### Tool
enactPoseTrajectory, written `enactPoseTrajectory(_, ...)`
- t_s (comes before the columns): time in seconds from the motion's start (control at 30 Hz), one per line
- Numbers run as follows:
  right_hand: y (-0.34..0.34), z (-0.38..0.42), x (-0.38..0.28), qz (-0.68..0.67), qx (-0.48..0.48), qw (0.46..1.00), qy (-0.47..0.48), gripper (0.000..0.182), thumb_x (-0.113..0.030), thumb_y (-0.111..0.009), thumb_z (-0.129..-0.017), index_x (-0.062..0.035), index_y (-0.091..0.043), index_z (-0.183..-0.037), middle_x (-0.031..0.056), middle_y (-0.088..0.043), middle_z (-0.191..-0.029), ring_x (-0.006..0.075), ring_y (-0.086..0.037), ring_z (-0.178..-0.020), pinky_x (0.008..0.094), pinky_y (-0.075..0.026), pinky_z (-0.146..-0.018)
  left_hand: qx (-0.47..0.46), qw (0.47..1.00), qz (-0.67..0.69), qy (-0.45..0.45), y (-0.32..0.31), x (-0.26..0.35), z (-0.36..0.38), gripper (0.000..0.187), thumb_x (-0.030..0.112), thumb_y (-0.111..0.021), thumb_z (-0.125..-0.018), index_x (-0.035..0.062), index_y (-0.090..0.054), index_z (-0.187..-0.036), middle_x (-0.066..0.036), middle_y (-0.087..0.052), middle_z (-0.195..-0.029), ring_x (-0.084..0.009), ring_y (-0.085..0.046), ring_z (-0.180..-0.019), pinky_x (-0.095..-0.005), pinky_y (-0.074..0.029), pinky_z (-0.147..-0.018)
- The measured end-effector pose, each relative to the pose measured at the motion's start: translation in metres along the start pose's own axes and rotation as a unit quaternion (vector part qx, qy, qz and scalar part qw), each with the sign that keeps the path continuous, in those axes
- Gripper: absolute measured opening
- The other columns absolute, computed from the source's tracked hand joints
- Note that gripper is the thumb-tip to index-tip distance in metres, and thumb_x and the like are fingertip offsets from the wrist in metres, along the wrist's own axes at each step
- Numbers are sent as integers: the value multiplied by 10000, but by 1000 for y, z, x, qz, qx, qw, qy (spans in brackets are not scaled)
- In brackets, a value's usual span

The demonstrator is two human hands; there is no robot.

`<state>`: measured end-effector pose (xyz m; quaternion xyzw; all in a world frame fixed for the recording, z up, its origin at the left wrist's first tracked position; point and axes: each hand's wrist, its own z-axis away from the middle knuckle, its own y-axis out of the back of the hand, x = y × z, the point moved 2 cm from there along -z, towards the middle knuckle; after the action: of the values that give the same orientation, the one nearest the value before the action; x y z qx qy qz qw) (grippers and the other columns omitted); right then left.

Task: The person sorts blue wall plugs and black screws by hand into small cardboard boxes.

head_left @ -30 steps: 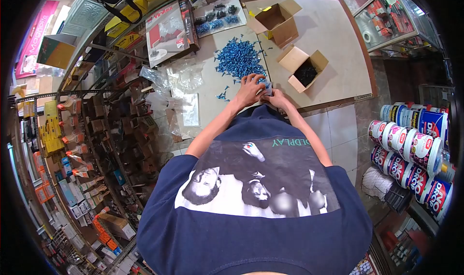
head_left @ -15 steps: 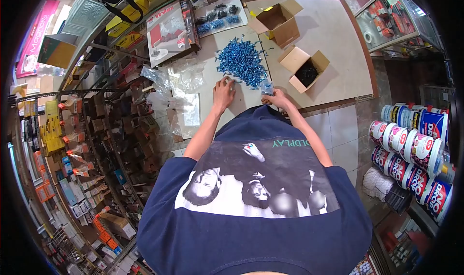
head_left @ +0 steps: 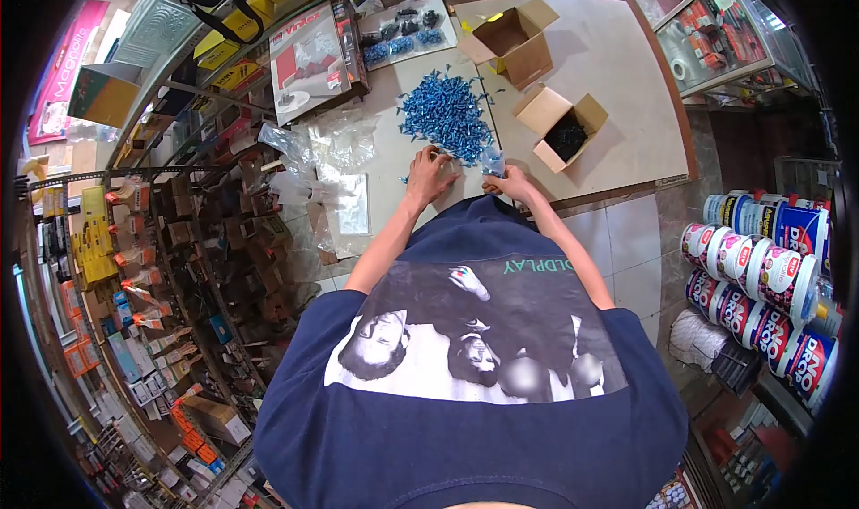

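A heap of small blue screws (head_left: pixel 445 114) lies on the pale table in front of me. At its near edge is my left hand (head_left: pixel 431 176), palm down, its bent fingers apart and the fingertips right by the closest screws. One stray blue piece (head_left: pixel 404 179) lies just left of that hand. My right hand (head_left: pixel 511 184) grips a small clear plastic bag (head_left: pixel 493 161) by its lower part, close to the heap's right front edge. Some blue shows inside the bag.
Two open cardboard boxes (head_left: pixel 528 57) stand to the right; the nearer one (head_left: pixel 557 151) holds black pieces. Behind the heap are filled bags (head_left: pixel 403 44) and a flat Vinlex box (head_left: pixel 309 71). Clear plastic bags (head_left: pixel 344 147) lie left. Paint tubs (head_left: pixel 769 267) are stacked at right.
My left hand has shifted right along the heap's near edge, its thumb now swung out toward the right. A blue piece now shows left of it. My right hand stays with the bag.
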<state>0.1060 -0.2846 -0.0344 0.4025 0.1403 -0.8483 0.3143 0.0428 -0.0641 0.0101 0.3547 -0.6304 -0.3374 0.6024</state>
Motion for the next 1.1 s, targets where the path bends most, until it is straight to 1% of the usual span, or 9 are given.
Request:
enactPoseTrajectory(0.13, 1, 0, 0, 10, -2, 1000, 4, 222, -181, -653, -883, 3, -633, -1004, 94, -711, -903, 160, -686, -778, 288, -548, -685, 38, 997, 67, -9, -11, -13, 5, 239, 76, -630, -799, 99, -656, -1035, -136, -545, -1116, -337, -529, -1030, -417, -457, -889)
enactPoseTrajectory(0.33, 1, 4, -5, 14, 9, 1000, 6, 223, -185, -654, -880, 6, -644, -993, 95, -712, -894, 159, -684, -775, 288, -545, -681, 15, 992, 118, 28, -7, -23, 7, 181, -9, -584, -803, 52, -657, -957, -158, -581, -1064, -354, -549, -1014, -412, -466, -866)
enactPoseTrajectory(0.47, 0, 2, -4, 12, 6, 1000, 8, 223, -183, -653, -878, 9, -647, -991, 95, -713, -891, 158, -681, -771, 287, -544, -677, 3, 992, 121, 40, -3, -21, 4, 186, 28, -604, -793, 54, -647, -972, -148, -584, -1058, -353, -546, -1016, -423, -462, -861)
enactPoseTrajectory(0.53, 1, 1, -2, 16, 5, 1000, 7, 222, -183, -652, -878, 12, -647, -986, 96, -713, -892, 157, -681, -768, 286, -544, -675, 63, 997, 8, 47, 5, -12, 6, 209, 95, -628, -806, 64, -623, -1013, -132, -556, -1054, -329, -527, -1021, -431, -440, -873)
enactPoseTrajectory(0.57, 1, 1, -2, 15, 6, 1000, 8, 222, -183, -652, -878, 12, -647, -986, 96, -713, -892, 157, -681, -768, 286, -544, -675, 63, 997, 8, 46, 8, -7, 8, 209, 95, -628, -806, 64, -623, -1013, -132, -556, -1054, -329, -527, -1021, -431, -440, -873)
enactPoseTrajectory(0.63, 1, 1, -2, 21, 7, 1000, 10, 225, -186, -650, -880, 12, -645, -986, 96, -713, -894, 157, -681, -768, 285, -543, -672, 122, 985, -57, 106, 12, -3, 18, 278, 126, -647, -810, 77, -588, -1077, -166, -529, -1063, -334, -517, -1022, -433, -429, -883)
enactPoseTrajectory(0.77, 1, 2, -3, 22, 9, 1000, 12, 226, -188, -648, -882, 12, -644, -988, 96, -713, -896, 160, -685, -771, 284, -544, -670, 93, 985, -60, 130, 12, -15, 35, 286, 126, -640, -826, 78, -571, -1100, -198, -510, -1066, -349, -523, -1001, -426, -435, -872)
enactPoseTrajectory(0.83, 0, 1, -3, 15, 4, 1000, 6, 227, -188, -647, -882, 10, -643, -993, 97, -713, -900, 163, -688, -775, 283, -546, -667, 101, 990, 37, 91, 6, -28, 42, 257, 120, -629, -835, 71, -581, -1082, -190, -517, -1053, -348, -531, -980, -414, -447, -855)
enactPoseTrajectory(1.1, 0, 4, -6, 20, 10, 1000, 0, 223, -185, -649, -880, 9, -646, -990, 100, -712, -903, 168, -690, -782, 285, -557, -685, 110, 991, 21, 79, 9, -30, 39, 153, 88, -622, -840, 53, -609, -988, -148, -594, -973, -352, -562, -948, -431, -467, -801)
